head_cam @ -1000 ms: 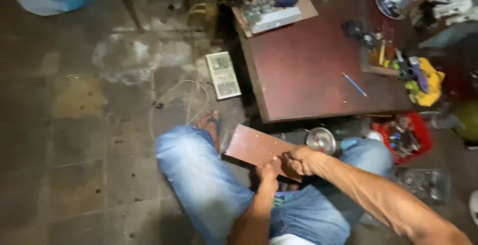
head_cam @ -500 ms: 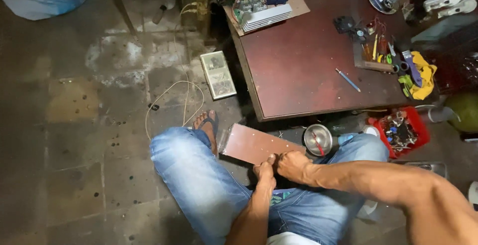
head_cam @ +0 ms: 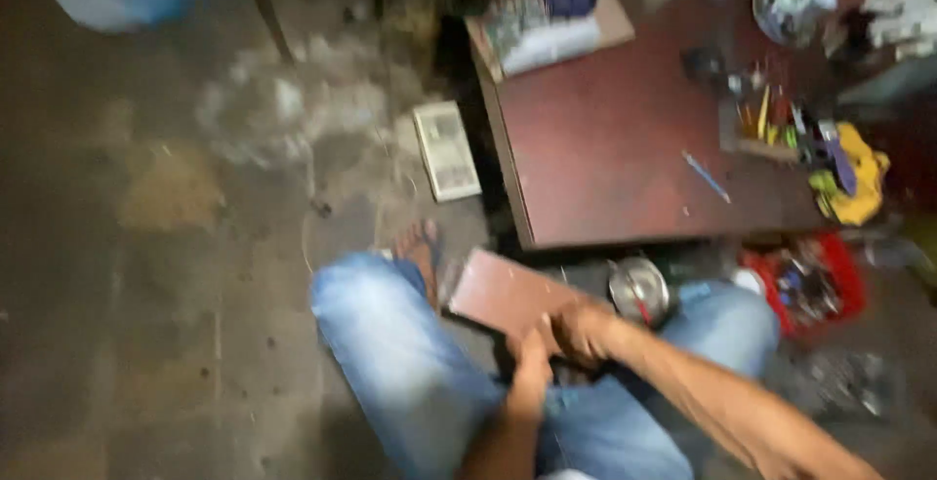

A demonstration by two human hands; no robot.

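Swinging left since a moment ago, the view blurs as both hands, left hand and right hand, fingers curled around a brown panel below the table, risk it slipping.

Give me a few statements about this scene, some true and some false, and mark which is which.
1. Both hands, left hand and right hand, are on the flat reddish-brown rectangular board. True.
2. The person wears black trousers. False: blue jeans.
3. A thin blue pen lies on the dark red tabletop. True.
4. The small red plastic basket sits on the tabletop. False: it is on the floor beside the table.
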